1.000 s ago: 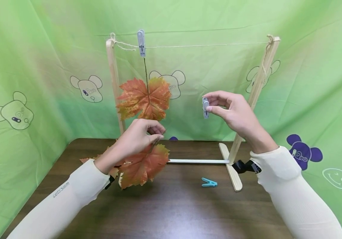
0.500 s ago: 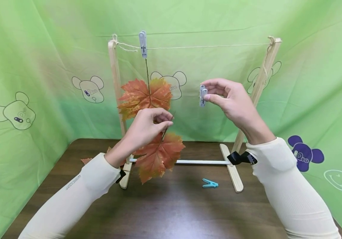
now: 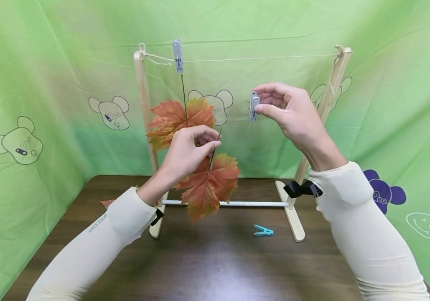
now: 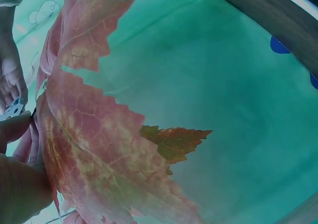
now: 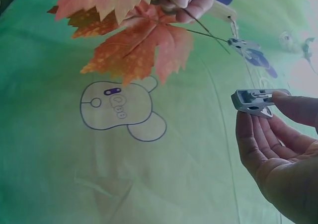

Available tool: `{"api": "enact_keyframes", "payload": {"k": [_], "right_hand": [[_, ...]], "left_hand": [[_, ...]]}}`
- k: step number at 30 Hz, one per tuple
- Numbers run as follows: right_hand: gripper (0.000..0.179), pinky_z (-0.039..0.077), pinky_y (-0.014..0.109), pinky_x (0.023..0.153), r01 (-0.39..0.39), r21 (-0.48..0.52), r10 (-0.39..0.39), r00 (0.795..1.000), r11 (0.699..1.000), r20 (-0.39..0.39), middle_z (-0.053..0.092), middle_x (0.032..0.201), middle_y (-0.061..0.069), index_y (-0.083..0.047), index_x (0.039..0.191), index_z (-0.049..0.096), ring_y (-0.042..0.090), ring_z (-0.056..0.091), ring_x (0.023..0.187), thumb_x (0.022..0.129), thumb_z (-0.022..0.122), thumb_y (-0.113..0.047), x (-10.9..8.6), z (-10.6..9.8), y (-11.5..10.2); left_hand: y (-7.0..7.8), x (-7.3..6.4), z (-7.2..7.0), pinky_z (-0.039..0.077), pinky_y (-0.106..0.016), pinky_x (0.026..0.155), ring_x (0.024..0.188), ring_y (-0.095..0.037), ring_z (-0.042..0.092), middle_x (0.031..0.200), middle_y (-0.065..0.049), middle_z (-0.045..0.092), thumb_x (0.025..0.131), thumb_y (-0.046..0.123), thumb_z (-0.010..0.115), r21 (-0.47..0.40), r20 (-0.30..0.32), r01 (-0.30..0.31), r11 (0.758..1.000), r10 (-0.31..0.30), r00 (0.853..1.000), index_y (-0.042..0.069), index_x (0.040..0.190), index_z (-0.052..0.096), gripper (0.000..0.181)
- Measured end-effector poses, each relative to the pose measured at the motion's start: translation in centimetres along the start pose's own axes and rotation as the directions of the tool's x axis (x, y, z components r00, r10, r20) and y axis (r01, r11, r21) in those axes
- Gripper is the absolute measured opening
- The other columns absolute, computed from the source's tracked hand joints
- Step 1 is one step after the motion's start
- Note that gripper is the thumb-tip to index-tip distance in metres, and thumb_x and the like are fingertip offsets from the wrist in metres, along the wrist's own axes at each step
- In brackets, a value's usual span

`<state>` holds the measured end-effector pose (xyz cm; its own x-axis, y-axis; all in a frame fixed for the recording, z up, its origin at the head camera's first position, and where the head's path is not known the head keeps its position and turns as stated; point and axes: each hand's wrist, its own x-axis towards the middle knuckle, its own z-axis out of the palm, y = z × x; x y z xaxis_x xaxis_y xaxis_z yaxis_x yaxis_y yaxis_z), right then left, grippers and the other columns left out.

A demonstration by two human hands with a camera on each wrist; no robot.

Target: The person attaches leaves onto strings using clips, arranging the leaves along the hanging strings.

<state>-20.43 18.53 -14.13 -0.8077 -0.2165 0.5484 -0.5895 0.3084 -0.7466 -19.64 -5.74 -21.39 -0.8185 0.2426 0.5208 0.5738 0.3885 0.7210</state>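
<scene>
An orange-red artificial maple leaf (image 3: 211, 186) hangs by its thin dark stem from my left hand (image 3: 192, 148), which pinches the stem between thumb and fingers. My right hand (image 3: 293, 113) holds a grey clothespin (image 3: 253, 107) upright between thumb and fingertips, below the string (image 3: 275, 57) and apart from it. Another grey clothespin (image 3: 178, 55) sits on the string near its left end, with a second leaf (image 3: 177, 117) hanging by its stem beneath. That hanging leaf is partly behind my left hand. In the left wrist view the pinched leaf (image 4: 94, 134) covers much of the hand.
The string spans two wooden posts (image 3: 334, 83) joined low down by a white rod (image 3: 256, 204). A turquoise clothespin (image 3: 263, 230) lies on the brown table (image 3: 215, 267). Part of another leaf (image 3: 107, 203) shows behind my left sleeve. Green printed cloth (image 3: 64, 83) surrounds the table.
My left hand has risen and moved right with the leaf, lifting it away from the table. My right hand has also risen, carrying the grey clothespin nearer the string's height.
</scene>
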Motion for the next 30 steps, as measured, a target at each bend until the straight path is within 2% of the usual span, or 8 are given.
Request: {"api": "enact_keyframes", "payload": {"k": [7,13,20,30], "right_hand": [[0.026,0.056,0.017,0.087,0.028,0.068,-0.027,0.999,0.997,-0.017,0.075,0.1,-0.004,-0.002,0.121,0.073,0.01,0.071,0.094,0.096,0.071,0.003,0.9,0.1,-1.0],[0.027,0.055,0.018,0.091,0.04,0.046,-0.039,0.999,0.998,-0.022,0.074,0.105,-0.004,-0.003,0.125,0.07,0.013,0.07,0.1,0.098,0.069,0.002,1.6,0.4,-1.7],[0.025,0.054,0.017,0.091,0.085,0.166,-0.08,0.996,0.983,-0.036,0.073,0.103,0.001,0.0,0.12,0.071,0.015,0.069,0.098,0.096,0.068,0.008,2.5,0.8,-2.4],[0.024,0.054,0.019,0.091,0.1,0.213,-0.093,0.995,0.972,-0.042,0.073,0.104,0.004,0.0,0.118,0.071,0.018,0.067,0.099,0.096,0.067,0.008,3.5,1.2,-3.4]], "left_hand": [[0.4,1.3,-0.1,0.058,-0.028,0.068,0.07,-0.017,0.07,0.088,-0.01,0.077,0.096,0.01,0.077,-0.066,-0.049,-0.01,0.998,0.007,0.999,0.007,0.103,0.078,0.008],[0.9,2.3,0.1,0.061,-0.029,0.069,0.07,-0.016,0.071,0.088,-0.008,0.076,0.096,0.01,0.076,-0.116,-0.063,-0.015,0.993,0.008,0.998,0.007,0.105,0.078,0.01],[1.7,3.1,0.4,0.062,-0.03,0.07,0.071,-0.017,0.072,0.09,-0.01,0.077,0.097,0.009,0.075,-0.152,-0.087,-0.03,0.988,0.017,0.996,0.005,0.105,0.077,0.009],[2.2,4.4,0.2,0.063,-0.029,0.072,0.075,-0.017,0.073,0.095,-0.013,0.077,0.098,0.007,0.074,-0.199,-0.105,-0.034,0.979,0.014,0.994,0.001,0.107,0.076,0.011]]}}
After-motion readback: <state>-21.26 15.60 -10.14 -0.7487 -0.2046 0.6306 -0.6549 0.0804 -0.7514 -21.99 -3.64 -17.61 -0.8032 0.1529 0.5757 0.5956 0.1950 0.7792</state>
